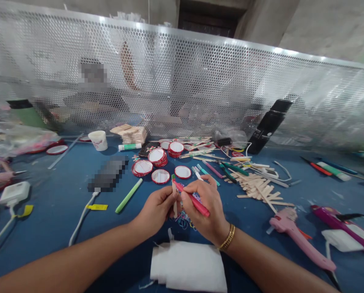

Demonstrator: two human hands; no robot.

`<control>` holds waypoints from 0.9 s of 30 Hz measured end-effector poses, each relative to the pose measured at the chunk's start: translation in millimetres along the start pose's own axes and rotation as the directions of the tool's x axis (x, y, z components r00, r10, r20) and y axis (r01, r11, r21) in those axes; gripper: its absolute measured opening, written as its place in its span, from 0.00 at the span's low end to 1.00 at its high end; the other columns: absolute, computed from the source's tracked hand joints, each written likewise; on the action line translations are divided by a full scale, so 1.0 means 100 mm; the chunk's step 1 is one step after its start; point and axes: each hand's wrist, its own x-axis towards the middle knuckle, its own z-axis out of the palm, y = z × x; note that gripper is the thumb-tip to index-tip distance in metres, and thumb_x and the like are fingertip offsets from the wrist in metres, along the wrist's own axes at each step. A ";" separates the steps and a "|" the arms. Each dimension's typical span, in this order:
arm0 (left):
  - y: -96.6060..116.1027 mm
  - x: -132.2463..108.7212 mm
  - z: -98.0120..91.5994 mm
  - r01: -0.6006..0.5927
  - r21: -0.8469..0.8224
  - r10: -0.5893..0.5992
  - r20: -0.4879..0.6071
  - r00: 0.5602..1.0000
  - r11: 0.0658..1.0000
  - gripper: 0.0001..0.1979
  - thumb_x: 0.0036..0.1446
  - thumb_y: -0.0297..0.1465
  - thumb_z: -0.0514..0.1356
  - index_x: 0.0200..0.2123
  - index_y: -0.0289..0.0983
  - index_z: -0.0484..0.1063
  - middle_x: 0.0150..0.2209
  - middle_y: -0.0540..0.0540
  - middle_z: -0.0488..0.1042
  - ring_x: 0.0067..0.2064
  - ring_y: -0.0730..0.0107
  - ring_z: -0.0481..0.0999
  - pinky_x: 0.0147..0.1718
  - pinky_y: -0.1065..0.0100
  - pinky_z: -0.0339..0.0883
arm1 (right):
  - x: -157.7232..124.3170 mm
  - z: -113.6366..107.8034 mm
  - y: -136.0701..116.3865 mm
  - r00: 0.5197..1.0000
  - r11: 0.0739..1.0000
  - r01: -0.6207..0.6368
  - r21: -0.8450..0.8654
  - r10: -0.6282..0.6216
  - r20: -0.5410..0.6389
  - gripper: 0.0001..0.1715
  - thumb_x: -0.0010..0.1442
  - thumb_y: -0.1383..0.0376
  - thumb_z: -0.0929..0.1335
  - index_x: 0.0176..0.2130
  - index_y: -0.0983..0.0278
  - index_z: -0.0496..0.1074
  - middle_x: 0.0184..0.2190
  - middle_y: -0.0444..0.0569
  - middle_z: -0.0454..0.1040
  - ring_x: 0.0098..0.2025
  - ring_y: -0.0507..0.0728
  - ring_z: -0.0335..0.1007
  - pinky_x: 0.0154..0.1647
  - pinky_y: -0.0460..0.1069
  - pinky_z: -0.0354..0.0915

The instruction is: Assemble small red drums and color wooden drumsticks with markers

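Observation:
Pinched upright between the fingers of my left hand [157,208] is a pale wooden craft stick [175,203] with a green mark near its top. My right hand [204,203] grips a pink marker [197,202], its tip at the stick's upper part. Behind and below my fingers lies a small pile of coloured loops [185,222], partly hidden. A green marker [129,195] rests left of my left hand. Beyond the hands lie several red-rimmed round pieces [182,172], some stacked. In front of me is a folded white cloth [189,266].
Loose craft sticks [261,185] are heaped at the right, near a pink glue gun [300,236] and a purple glue gun [343,226]. A black bottle [269,127] leans by the perforated metal screen [200,81]. A phone [108,174] with a cable and a paper cup [98,141] are leftward.

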 end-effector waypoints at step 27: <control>0.02 -0.04 0.02 0.022 0.002 -0.022 0.005 1.000 1.000 0.24 0.54 0.53 0.61 0.24 0.37 0.66 0.18 0.52 0.67 0.19 0.77 0.61 0.18 0.73 0.50 | 0.00 -0.03 -0.03 1.000 1.000 0.006 -0.012 -0.006 0.008 0.04 0.62 0.68 0.66 0.34 0.60 0.68 0.28 0.41 0.76 0.31 0.53 0.73 0.56 0.60 0.57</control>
